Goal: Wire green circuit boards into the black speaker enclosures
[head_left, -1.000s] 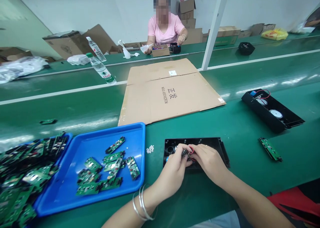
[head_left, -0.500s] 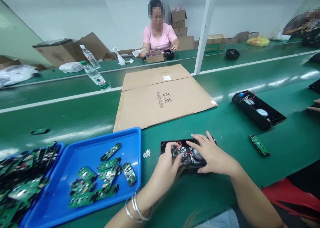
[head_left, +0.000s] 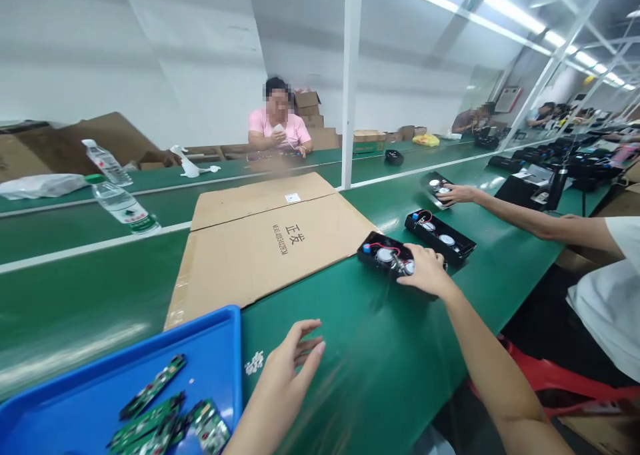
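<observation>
My right hand (head_left: pixel 425 272) grips the right end of an open black speaker case (head_left: pixel 373 258), with fingers over the far edge and thumb on the near side. Inside the case show round speaker drivers, red wires and a blue part at the left end. A second black speaker case (head_left: pixel 463 247) lies just beyond my right hand. My left hand (head_left: pixel 295 358) is apart from everything, its fingers loosely spread above the green bench. Small white pieces (head_left: pixel 254 362) lie beside it. To its left, a blue tray (head_left: pixel 237 355) holds several green circuit boards (head_left: pixel 155 388).
A flattened cardboard sheet (head_left: pixel 240 242) covers the bench middle. Water bottles (head_left: pixel 125 205) lie and stand at the left. A white post (head_left: pixel 350 88) rises beyond the cardboard. At the right, a co-worker's hand (head_left: pixel 459 194) holds another speaker case (head_left: pixel 434 187). Another person (head_left: pixel 275 122) sits opposite.
My right hand has moved forward and right, apparently carrying the speaker case from in front of me. My left hand has let go and opened. The view has swung right and up.
</observation>
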`<move>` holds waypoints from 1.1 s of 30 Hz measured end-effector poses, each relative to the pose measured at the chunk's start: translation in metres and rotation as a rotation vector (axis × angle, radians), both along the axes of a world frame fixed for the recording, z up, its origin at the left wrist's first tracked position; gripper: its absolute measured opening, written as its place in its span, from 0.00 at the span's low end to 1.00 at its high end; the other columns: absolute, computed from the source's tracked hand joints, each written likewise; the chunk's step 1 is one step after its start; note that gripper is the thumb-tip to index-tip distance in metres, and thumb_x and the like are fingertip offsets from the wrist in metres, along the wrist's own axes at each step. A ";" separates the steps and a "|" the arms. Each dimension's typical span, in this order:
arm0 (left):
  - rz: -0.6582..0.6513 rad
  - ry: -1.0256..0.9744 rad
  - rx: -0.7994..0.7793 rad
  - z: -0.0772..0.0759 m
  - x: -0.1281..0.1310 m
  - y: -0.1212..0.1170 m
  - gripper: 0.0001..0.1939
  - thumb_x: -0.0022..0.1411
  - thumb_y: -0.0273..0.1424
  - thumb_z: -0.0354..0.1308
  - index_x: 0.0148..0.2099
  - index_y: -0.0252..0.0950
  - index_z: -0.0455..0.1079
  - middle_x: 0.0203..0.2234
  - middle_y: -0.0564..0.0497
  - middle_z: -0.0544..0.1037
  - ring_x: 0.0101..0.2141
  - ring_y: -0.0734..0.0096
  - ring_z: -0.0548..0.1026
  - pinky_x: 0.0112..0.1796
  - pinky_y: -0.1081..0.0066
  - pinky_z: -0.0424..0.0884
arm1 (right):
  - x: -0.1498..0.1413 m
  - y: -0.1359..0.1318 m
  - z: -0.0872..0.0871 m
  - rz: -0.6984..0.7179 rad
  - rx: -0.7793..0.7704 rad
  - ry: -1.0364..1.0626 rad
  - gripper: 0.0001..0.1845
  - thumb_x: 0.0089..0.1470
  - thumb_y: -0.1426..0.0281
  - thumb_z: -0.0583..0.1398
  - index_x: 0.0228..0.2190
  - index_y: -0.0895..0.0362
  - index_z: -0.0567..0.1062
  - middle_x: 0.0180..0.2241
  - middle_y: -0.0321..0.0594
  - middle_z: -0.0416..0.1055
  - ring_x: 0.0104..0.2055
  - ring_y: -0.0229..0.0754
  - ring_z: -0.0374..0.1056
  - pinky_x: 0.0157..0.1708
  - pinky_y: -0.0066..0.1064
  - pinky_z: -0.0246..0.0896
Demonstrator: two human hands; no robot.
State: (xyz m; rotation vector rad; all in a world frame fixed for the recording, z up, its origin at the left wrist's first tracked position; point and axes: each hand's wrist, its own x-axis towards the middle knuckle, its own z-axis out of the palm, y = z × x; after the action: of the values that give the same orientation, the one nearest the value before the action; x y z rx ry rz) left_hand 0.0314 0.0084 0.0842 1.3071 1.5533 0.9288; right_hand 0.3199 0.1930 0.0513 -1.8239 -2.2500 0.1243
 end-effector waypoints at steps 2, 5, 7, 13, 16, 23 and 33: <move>-0.020 0.022 0.011 0.003 -0.001 -0.002 0.16 0.59 0.41 0.52 0.46 0.38 0.64 0.42 0.44 0.77 0.46 0.58 0.75 0.46 0.60 0.73 | 0.011 0.021 -0.004 -0.147 0.000 -0.001 0.41 0.40 0.56 0.64 0.53 0.57 0.58 0.52 0.54 0.62 0.53 0.64 0.56 0.47 0.54 0.47; -0.040 0.049 0.036 0.008 -0.002 -0.004 0.14 0.59 0.40 0.52 0.44 0.38 0.66 0.41 0.44 0.78 0.45 0.59 0.75 0.46 0.61 0.73 | 0.023 0.048 -0.011 -0.306 -0.024 0.011 0.39 0.40 0.54 0.64 0.50 0.59 0.60 0.49 0.55 0.64 0.51 0.64 0.57 0.46 0.54 0.49; -0.051 0.058 0.053 0.011 -0.003 -0.005 0.13 0.59 0.40 0.52 0.43 0.38 0.67 0.40 0.45 0.78 0.45 0.59 0.76 0.46 0.62 0.73 | 0.028 0.061 -0.014 -0.361 -0.044 0.022 0.38 0.40 0.52 0.64 0.48 0.59 0.61 0.47 0.54 0.65 0.51 0.63 0.58 0.46 0.52 0.50; -0.077 0.047 0.084 0.012 -0.007 -0.007 0.12 0.61 0.39 0.51 0.42 0.38 0.68 0.41 0.45 0.78 0.44 0.61 0.76 0.47 0.64 0.72 | 0.040 0.084 -0.020 -0.419 -0.063 0.034 0.37 0.39 0.50 0.64 0.45 0.57 0.61 0.46 0.52 0.65 0.51 0.61 0.58 0.46 0.48 0.50; -0.086 0.059 0.081 0.011 -0.009 -0.008 0.11 0.61 0.39 0.51 0.42 0.39 0.68 0.42 0.46 0.77 0.44 0.61 0.76 0.48 0.63 0.71 | 0.038 0.091 -0.025 -0.442 -0.045 0.027 0.37 0.39 0.51 0.64 0.46 0.57 0.61 0.47 0.53 0.64 0.52 0.62 0.57 0.47 0.50 0.48; -0.110 0.091 0.074 0.015 -0.010 -0.013 0.11 0.61 0.39 0.52 0.42 0.40 0.68 0.41 0.47 0.77 0.44 0.62 0.75 0.47 0.63 0.71 | 0.023 0.104 -0.033 -0.425 -0.002 0.001 0.34 0.40 0.51 0.64 0.44 0.58 0.63 0.47 0.54 0.64 0.52 0.62 0.56 0.46 0.51 0.50; 0.092 -0.082 0.502 0.040 -0.014 -0.062 0.17 0.61 0.48 0.50 0.31 0.46 0.74 0.31 0.50 0.79 0.38 0.60 0.75 0.42 0.58 0.72 | -0.014 0.056 -0.029 -0.167 0.269 0.004 0.18 0.53 0.63 0.55 0.44 0.60 0.68 0.53 0.53 0.61 0.56 0.58 0.48 0.50 0.46 0.51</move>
State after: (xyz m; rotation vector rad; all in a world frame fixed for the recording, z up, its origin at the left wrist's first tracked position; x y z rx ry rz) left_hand 0.0175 -0.0534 0.1243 1.5220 1.3718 1.4796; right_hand 0.3055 0.2494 0.0221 -1.8488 -1.9882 -0.1948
